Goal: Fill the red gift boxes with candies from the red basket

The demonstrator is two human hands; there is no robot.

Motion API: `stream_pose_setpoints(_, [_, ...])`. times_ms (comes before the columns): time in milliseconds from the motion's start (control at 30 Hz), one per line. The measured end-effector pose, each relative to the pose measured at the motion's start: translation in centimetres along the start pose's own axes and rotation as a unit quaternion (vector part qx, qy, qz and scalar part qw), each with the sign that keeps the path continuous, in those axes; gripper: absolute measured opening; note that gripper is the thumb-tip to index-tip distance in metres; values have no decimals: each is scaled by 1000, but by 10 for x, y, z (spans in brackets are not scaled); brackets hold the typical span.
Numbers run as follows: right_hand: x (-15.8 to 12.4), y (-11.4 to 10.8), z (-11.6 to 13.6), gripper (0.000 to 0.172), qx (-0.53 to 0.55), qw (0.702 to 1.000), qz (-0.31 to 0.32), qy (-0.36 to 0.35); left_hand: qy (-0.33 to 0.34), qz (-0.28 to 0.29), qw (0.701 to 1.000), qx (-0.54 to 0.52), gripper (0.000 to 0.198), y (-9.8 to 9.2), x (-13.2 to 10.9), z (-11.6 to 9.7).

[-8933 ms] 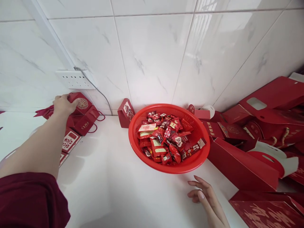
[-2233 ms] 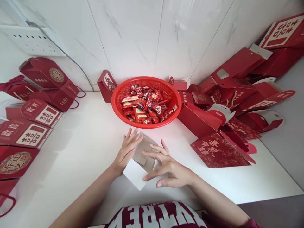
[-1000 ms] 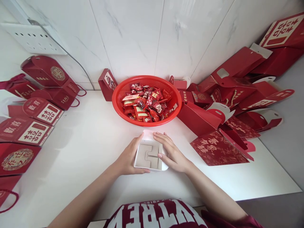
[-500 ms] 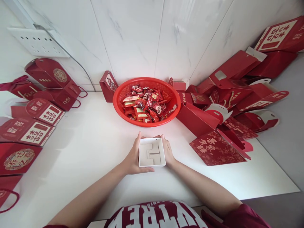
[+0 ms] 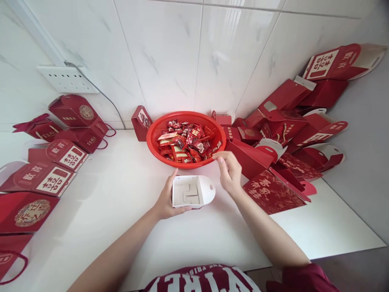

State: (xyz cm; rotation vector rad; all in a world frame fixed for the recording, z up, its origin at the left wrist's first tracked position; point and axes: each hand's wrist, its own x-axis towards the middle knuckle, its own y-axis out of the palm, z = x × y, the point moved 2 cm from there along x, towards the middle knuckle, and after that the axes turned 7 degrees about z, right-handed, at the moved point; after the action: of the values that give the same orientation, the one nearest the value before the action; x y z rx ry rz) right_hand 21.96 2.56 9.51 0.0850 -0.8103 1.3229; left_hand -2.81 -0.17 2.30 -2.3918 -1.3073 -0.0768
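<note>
My left hand (image 5: 166,199) grips the near left side of a small open candy box (image 5: 186,205), fingers and thumb around its wall. The box's inside is white, its folded bottom panels show, and no candy lies in it. A rounded flap with a hole (image 5: 208,190) leans out to the right. My right hand (image 5: 230,172) is off the box, above the right front rim of a red plastic basket (image 5: 152,148). Its fingers are loosely bent, and I see nothing between them. Wrapped candies (image 5: 185,142) in red and pale wrappers are heaped in the basket.
Finished-looking red boxes (image 5: 54,180) line the left side of the white table (image 5: 121,174). More red boxes (image 5: 267,190) are piled along the right. A single red box (image 5: 141,123) stands left of the basket against the tiled wall. A cable runs from a wall socket (image 5: 68,79).
My right hand has let go of the box and moved up and right to the basket's rim. The box's rounded flap now leans outward. The view has tilted upward a little.
</note>
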Motion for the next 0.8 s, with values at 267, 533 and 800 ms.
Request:
stream_pose_setpoints(267, [106,34,-19,30,-258,871,396,134,-19,14,1000,11,120,-7,-4,-2])
stream_pose_setpoints(533, [127,76,-48,22,-240,792,544,139,-30,30,999,21,116,-10,-7,-1])
stream_pose_setpoints(800, [142,70,-60,31,-252,828,478,152,-34,37,999,-9,113,-9,-7,1])
